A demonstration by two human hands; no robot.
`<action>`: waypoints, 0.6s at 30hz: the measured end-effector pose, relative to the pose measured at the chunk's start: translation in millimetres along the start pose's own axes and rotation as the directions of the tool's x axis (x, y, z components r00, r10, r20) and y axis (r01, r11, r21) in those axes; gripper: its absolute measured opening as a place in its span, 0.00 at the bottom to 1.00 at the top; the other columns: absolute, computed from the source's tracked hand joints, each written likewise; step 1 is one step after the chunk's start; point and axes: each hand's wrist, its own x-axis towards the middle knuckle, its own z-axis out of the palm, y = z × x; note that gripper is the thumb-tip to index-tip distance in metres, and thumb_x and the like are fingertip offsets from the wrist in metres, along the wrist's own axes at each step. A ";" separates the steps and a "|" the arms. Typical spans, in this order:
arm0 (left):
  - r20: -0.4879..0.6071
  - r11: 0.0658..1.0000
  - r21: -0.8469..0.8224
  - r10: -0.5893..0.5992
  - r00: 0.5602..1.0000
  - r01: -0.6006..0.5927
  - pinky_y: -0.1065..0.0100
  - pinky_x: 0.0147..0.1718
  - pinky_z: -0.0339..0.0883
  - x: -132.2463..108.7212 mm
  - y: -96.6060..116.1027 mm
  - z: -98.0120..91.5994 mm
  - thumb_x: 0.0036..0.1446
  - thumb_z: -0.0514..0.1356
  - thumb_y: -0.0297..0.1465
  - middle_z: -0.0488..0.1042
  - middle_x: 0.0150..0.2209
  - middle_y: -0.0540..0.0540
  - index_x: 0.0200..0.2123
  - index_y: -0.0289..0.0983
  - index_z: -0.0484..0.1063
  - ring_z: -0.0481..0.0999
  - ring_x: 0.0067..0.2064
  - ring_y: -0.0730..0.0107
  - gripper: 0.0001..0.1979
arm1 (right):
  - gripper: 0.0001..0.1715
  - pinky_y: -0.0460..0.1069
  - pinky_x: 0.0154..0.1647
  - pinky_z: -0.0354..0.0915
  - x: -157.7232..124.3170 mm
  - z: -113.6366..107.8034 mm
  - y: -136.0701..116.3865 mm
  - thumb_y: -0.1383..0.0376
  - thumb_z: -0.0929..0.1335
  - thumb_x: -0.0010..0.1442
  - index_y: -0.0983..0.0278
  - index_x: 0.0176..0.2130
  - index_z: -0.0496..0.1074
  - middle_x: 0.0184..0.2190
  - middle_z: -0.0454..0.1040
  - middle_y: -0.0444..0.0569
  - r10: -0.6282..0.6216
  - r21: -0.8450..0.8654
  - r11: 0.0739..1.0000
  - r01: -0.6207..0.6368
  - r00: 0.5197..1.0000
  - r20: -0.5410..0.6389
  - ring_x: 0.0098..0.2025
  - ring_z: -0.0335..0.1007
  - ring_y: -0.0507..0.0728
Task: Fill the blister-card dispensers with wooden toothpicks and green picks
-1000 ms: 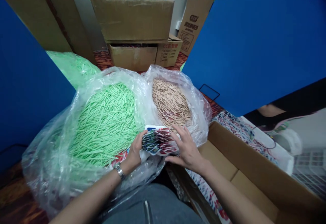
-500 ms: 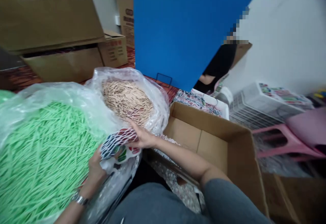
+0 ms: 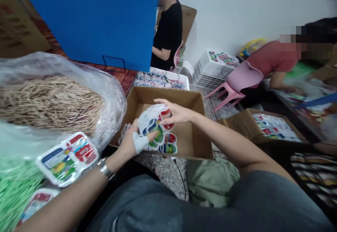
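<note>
My left hand (image 3: 130, 140), with a white wrap on its thumb and a watch at the wrist, is closed around the left side of a stack of white-edged printed pieces (image 3: 151, 121). They bear red, blue and green pictures. On the stack's right side my right hand (image 3: 177, 114) grips too, its fingers curved over the edge. Both hands are above an open cardboard box (image 3: 189, 139), in which more printed pieces (image 3: 170, 146) lie along the near side. How many pieces are in the stack is hard to see.
A plastic bag of tan sticks (image 3: 52, 102) and green sticks (image 3: 18, 186) are on the left, with a loose printed piece (image 3: 70, 158) nearby. Behind the box are a white tray (image 3: 181, 79) and a blue panel (image 3: 100, 21). Co-workers (image 3: 168, 31) sit beyond; a pink chair (image 3: 242, 77) stands right.
My view has swung right. Both hands have moved from beside the stick bags to over the cardboard box, carrying printed pieces. Co-workers and the pink chair now show more fully.
</note>
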 end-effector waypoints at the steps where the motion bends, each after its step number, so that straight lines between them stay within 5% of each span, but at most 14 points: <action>1: 0.112 0.996 -0.064 -0.049 0.992 0.056 0.56 0.45 0.72 7.9 -6.9 20.7 0.44 0.69 0.39 0.76 0.46 0.41 0.50 0.35 0.67 0.76 0.46 0.55 0.30 | 0.52 0.55 0.52 0.65 -16.6 -7.0 16.5 0.57 0.73 0.51 0.61 0.65 0.45 0.53 0.68 0.52 0.064 0.006 0.998 -0.065 0.997 0.030 0.50 0.69 0.59; 4: 0.412 0.948 -0.194 -0.156 0.898 0.254 0.63 0.43 0.72 23.8 -28.8 71.6 0.46 0.68 0.36 0.75 0.48 0.40 0.50 0.33 0.66 0.76 0.44 0.62 0.28 | 0.52 0.53 0.51 0.65 -54.4 -16.1 63.8 0.57 0.74 0.49 0.63 0.64 0.48 0.54 0.68 0.53 0.229 0.004 0.973 -0.231 0.967 0.111 0.50 0.68 0.59; 8: 0.565 0.913 -0.078 -0.291 0.772 0.401 0.72 0.27 0.71 32.7 -57.7 108.6 0.45 0.68 0.32 0.78 0.39 0.41 0.46 0.33 0.70 0.77 0.34 0.67 0.24 | 0.50 0.50 0.50 0.65 -73.9 -7.9 113.0 0.59 0.73 0.49 0.65 0.63 0.50 0.50 0.71 0.52 0.351 0.019 0.927 -0.374 0.885 0.305 0.48 0.70 0.58; 13: 0.649 0.869 0.136 -0.442 0.620 0.477 0.76 0.18 0.63 33.4 -92.7 122.2 0.42 0.68 0.34 0.79 0.32 0.45 0.39 0.34 0.74 0.75 0.29 0.69 0.19 | 0.53 0.50 0.50 0.64 -66.5 18.4 154.3 0.61 0.77 0.41 0.65 0.62 0.56 0.49 0.73 0.52 0.403 -0.015 0.899 -0.438 0.812 0.422 0.50 0.69 0.61; 18: 0.680 0.883 0.259 -0.455 0.575 0.392 0.71 0.29 0.70 29.7 -109.6 125.5 0.40 0.67 0.32 0.80 0.31 0.47 0.34 0.33 0.76 0.77 0.33 0.65 0.15 | 0.53 0.49 0.50 0.64 -58.2 45.0 179.0 0.64 0.78 0.36 0.62 0.60 0.60 0.49 0.73 0.50 0.411 -0.051 0.894 -0.446 0.768 0.492 0.48 0.70 0.60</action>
